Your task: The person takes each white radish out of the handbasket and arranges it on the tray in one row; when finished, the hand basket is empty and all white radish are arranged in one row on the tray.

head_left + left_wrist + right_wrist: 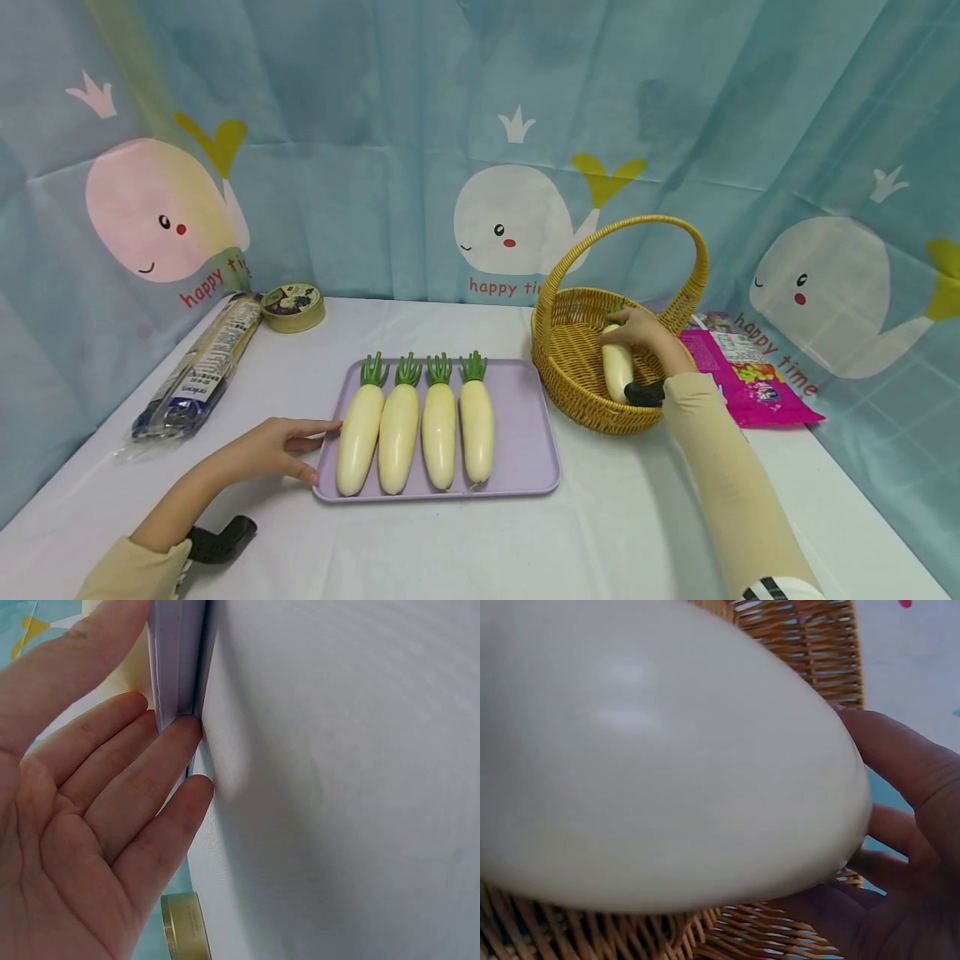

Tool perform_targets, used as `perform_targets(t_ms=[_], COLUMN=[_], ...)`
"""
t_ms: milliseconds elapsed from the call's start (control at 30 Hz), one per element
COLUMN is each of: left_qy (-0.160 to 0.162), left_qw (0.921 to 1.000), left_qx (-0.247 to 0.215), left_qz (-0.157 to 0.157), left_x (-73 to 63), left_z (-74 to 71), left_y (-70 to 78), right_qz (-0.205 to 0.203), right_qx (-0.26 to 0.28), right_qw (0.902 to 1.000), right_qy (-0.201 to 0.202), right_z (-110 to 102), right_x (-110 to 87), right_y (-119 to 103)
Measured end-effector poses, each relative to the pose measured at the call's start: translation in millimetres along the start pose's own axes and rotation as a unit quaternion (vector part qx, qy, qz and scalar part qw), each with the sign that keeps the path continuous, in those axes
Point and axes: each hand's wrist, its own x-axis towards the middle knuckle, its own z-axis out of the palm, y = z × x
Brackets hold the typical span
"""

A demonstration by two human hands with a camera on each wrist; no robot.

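Observation:
Several white radishes [398,437] with green tops lie side by side on a lilac tray [525,442], in the middle of the table. My left hand [266,450] is at the tray's left edge, its fingers extended and the fingertips right at the rim in the left wrist view. To the right stands a yellow wicker basket [567,387] with a tall arched handle. Inside it my right hand [645,333] grips another white radish [617,367] near its leafy end. In the right wrist view this radish [675,765] fills most of the picture.
At the far left lie a long clear-wrapped food packet [198,367] and a round gold tin [293,307]. A bright pink snack bag [765,387] lies right of the basket. A blue whale-print curtain [360,192] hangs behind the white table [420,550].

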Motion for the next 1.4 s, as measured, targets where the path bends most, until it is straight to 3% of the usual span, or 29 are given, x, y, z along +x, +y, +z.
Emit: perform_targets(t_ms=[100, 300, 567, 833, 1167, 1400], left_qy=[-0.001, -0.001, -0.003, -0.002, 0.001, -0.002], left_qw=[1.0000, 0.9998, 0.9999, 0.9998, 0.9996, 0.9995], left_qx=[-0.008, -0.015, -0.014, -0.016, -0.011, -0.020], left_qz=[0.002, 0.009, 0.003, 0.014, 0.025, 0.023], left_x=[0.0, 0.0, 0.4, 0.5, 1.2, -0.1], left_z=[0.1, 0.8, 2.3, 1.4, -0.7, 1.7], left_y=[1.4, 1.6, 0.7, 3.2, 3.2, 2.2], right_qz=[-0.007, -0.021, -0.034, -0.049, -0.067, -0.081], right_qx=[-0.006, 0.047, 0.049, 0.117, 0.207, 0.132], right_qw=[0.9999, 0.9984, 0.9964, 0.9893, 0.9743, 0.9831], right_qy=[0.011, 0.022, 0.060, 0.072, 0.058, 0.097], right_z=[-3, -6, -9, -10, -17, -14], right_x=[-1.0, -2.0, -10.0, -15.4, -22.8, -35.7], right_y=[-2, -3, -12, -18, -20, -21])
